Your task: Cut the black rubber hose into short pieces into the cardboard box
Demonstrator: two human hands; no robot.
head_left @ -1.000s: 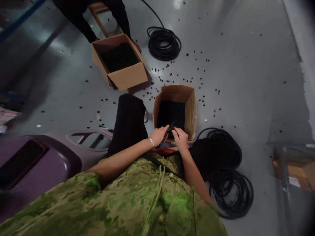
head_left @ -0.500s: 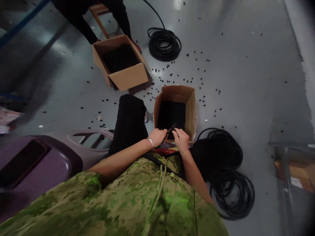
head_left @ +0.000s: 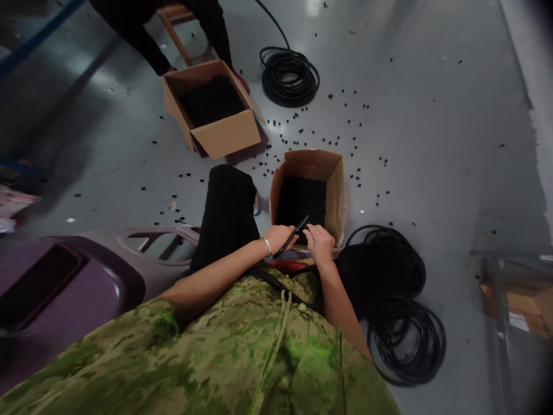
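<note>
Step in hand appears to be cutting black hose (head_left: 276,281) into pieces over the near box (head_left: 334,190). Left hand (head_left: 280,237) grips a dark cutter (head_left: 297,230); right hand (head_left: 320,245), at its 3 o'clock, pinches the hose end. Next likely calls for feeding hose into the blades. The hose end itself is hard to make out.

Co-worker (head_left: 173,29) cut off above the legs

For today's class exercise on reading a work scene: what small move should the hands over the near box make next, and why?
Probably close the black tool held in the left hand on the hose end pinched by the right hand: both sit over the near box of black pieces, so a cut bit would likely drop in.
</note>
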